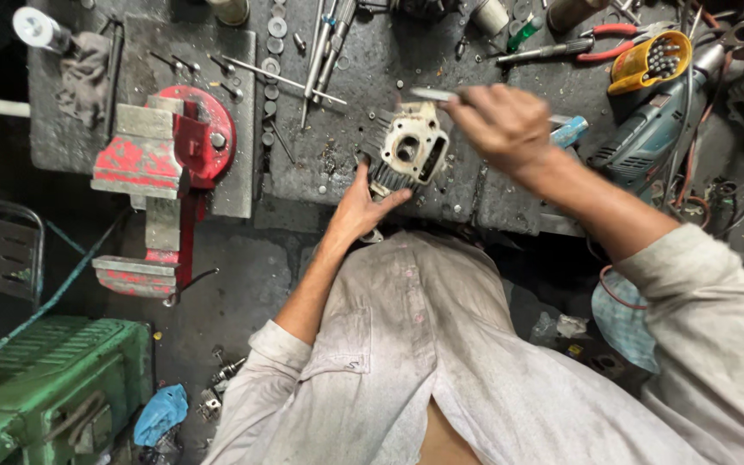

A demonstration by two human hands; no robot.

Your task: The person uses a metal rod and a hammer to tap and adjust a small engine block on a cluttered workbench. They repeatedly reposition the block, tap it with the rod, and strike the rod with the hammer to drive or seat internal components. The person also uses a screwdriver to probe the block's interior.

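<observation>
centre of frame: finned metal engine part [408, 148], pale and grimy, bore hole facing up, standing on the dark worktop [337, 172] at its near edge. left hand [362, 207] below it, palm against the finned side, fingers [393, 199] spread apart and bracing, thumb along the lower edge, not clamped round it. right hand [503, 125] right of centre, fingers curled together on a thin flat metal tool [430, 94], tip poking out leftward just above the part's top edge; whether the tip touches the part, cannot tell. judged progress: looks like early or mid scraping/cleaning of the part's face, surface still dirty, no clean bright metal showing, so most work left; how much already removed, cannot tell. around: red bench vise [165, 164] left of centre, washers and long rods [294, 77] upper middle, blue power drill [647, 129] upper right, yellow holder of bits [652, 60] just above it, red-handled pliers [604, 39] along the top, green machine [45, 379] lower left, blue rag [161, 413] on the floor beside it. grey shirt filling the lower frame.
</observation>
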